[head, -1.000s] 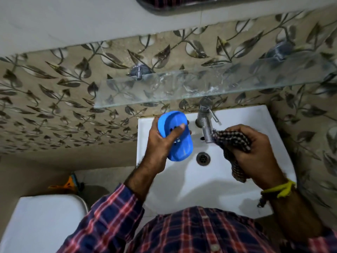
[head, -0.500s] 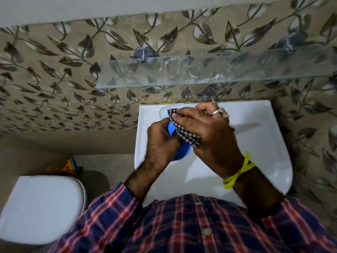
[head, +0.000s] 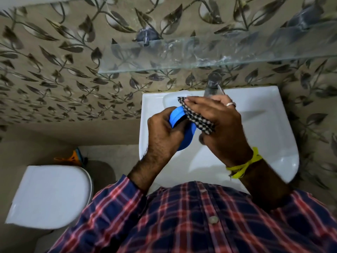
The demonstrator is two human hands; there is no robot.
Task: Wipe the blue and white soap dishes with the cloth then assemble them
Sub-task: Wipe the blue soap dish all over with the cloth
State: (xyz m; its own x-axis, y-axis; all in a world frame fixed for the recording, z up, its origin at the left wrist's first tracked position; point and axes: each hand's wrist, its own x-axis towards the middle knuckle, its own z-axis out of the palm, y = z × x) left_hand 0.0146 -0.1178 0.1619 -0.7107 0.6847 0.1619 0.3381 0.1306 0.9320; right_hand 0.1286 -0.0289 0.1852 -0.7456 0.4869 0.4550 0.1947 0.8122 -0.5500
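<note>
Blue soap dish (head: 182, 128): smooth plastic, showing a soft sheen. Cloth (head: 197, 119): woven black-and-white checked fabric, looking matt. Sink (head: 269, 128): white glazed ceramic, shining glossily. Tap (head: 212, 84): polished metal, blurring slightly. Shelf (head: 209, 53): clear glass, carrying streaky marks. Wall (head: 54, 73): leaf-patterned tiles, gleaming faintly. Shirt (head: 200, 221): checked woven fabric, matt

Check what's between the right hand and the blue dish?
The checked cloth: in the head view the right hand presses it against the blue dish, held by the left hand.
</note>
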